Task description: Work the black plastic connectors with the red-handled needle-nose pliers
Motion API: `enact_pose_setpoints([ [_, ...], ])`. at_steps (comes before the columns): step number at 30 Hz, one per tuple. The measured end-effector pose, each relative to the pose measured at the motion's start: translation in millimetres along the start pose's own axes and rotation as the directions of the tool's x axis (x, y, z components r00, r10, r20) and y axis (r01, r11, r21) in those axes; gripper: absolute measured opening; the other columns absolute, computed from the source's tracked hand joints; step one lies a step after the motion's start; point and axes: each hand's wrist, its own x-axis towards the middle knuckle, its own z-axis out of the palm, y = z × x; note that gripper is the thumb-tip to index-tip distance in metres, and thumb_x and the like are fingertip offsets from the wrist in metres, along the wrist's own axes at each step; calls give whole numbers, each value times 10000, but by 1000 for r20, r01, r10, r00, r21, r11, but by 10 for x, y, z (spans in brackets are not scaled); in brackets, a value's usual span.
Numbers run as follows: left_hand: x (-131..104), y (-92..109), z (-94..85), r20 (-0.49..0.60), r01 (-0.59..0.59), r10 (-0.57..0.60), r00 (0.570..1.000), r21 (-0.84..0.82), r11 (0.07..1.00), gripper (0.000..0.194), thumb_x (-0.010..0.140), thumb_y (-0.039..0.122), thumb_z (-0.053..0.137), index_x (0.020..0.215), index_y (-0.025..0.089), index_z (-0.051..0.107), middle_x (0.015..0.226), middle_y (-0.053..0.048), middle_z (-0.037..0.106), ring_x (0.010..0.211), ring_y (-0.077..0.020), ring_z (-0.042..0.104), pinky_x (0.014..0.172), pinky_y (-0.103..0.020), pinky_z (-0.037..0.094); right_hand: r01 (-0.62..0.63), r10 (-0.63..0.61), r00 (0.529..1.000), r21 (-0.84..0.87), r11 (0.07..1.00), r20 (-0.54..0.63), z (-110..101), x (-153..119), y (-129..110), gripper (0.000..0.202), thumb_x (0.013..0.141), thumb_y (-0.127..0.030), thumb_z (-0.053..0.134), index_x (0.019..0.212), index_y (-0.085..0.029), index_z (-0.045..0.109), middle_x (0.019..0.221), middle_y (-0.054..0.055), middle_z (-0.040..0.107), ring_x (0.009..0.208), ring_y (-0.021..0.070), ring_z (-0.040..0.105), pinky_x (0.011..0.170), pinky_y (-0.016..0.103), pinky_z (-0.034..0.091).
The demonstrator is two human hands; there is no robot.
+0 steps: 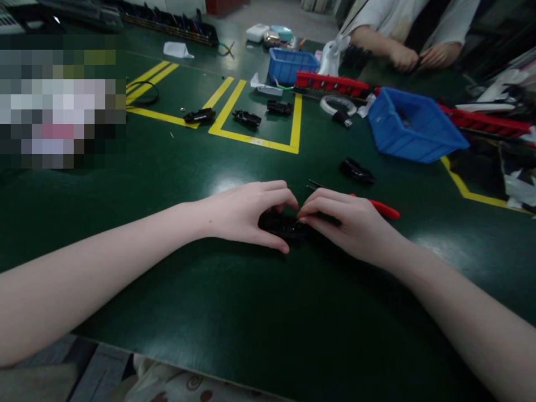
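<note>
A dark, elongated black plastic part [281, 224] lies on the green table between my hands. My left hand [255, 215] curves around its left end, thumb along the near side and fingers over the far side. At the part's right end, the thumb and fingertips of my right hand [341, 220] are pinched together. Whatever they hold is too small to make out. Behind my right hand lies a red-handled tool [384, 209] with thin metal tips, partly hidden by the hand. Another black plastic part [357, 170] rests just beyond it.
Several black parts [247, 118] lie near yellow tape outlines [255, 140]. Blue bins [412, 131] and a red rack [333, 84] stand farther back, near a white tape roll [338, 104]. Across the table, another person's hands [404, 57] hold something dark.
</note>
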Motion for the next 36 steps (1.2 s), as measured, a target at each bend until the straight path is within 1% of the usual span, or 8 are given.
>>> enact_pose_setpoints([
  [5, 7, -29, -15, 24, -1, -2, 1000, 100, 995, 359, 861, 469, 720, 1040, 165, 652, 1024, -59, 613, 875, -185, 588, 703, -277, 417, -3, 3, 1000, 29, 1000, 21, -6, 0, 0, 113, 975, -184, 526, 953, -208, 635, 935, 54, 678, 872, 175, 660, 753, 320, 525],
  [11, 12, -55, -31, 16, -41, 40, 999, 72, 997, 352, 840, 430, 752, 1059, 180, 637, 1010, -48, 647, 915, -199, 604, 749, -283, 427, -30, 28, 999, 47, 998, 42, -24, -2, 0, 120, 978, -199, 518, 951, -232, 630, 938, 54, 693, 863, 185, 666, 749, 336, 532],
  [17, 13, -61, -31, 19, -48, 47, 999, 68, 997, 336, 847, 437, 752, 1030, 172, 659, 1008, -53, 647, 908, -200, 614, 744, -281, 435, 105, -93, 993, -181, 978, 73, -53, 1, -79, 177, 1003, -211, 477, 958, -212, 649, 957, 80, 708, 853, 197, 650, 757, 356, 504],
  [19, 10, -62, -26, 13, -58, 57, 998, 79, 995, 330, 853, 422, 748, 1055, 173, 666, 1027, -56, 648, 915, -201, 618, 750, -283, 438, 128, -117, 991, -201, 971, 67, -50, 2, -99, 187, 1007, -216, 474, 958, -206, 655, 955, 83, 709, 846, 197, 647, 755, 355, 500],
  [21, 5, -63, -21, 10, -65, 65, 998, 91, 994, 331, 866, 414, 734, 1087, 176, 671, 1049, -60, 646, 914, -198, 621, 753, -284, 441, 113, -108, 993, -133, 985, 44, -38, 4, -95, 165, 1001, -218, 498, 957, -206, 657, 948, 74, 706, 852, 188, 652, 757, 343, 505],
  [24, 0, -63, -23, 18, -68, 66, 998, 95, 993, 334, 887, 421, 703, 1115, 178, 675, 1091, -69, 642, 927, -196, 625, 773, -288, 453, 24, -26, 999, 72, 997, 33, -21, 8, -53, 135, 985, -235, 546, 948, -218, 674, 926, 51, 694, 846, 167, 661, 747, 314, 520],
  [28, -3, -55, -35, 38, -59, 56, 998, 102, 993, 347, 893, 438, 678, 1126, 180, 678, 1088, -72, 640, 932, -198, 626, 788, -297, 464, -86, 72, 996, 284, 955, 58, -3, 11, 5, 133, 956, -287, 614, 916, -227, 725, 904, 43, 688, 811, 157, 656, 727, 300, 527],
  [36, -30, -52, -14, 32, -127, 123, 992, 213, 969, 387, 881, 456, 664, 1159, 188, 653, 1135, -96, 636, 1014, -239, 604, 878, -349, 470, -161, 123, 986, 464, 871, 112, 43, 17, 50, 134, 906, -336, 689, 896, -243, 785, 880, 31, 688, 843, 163, 637, 778, 324, 514],
])
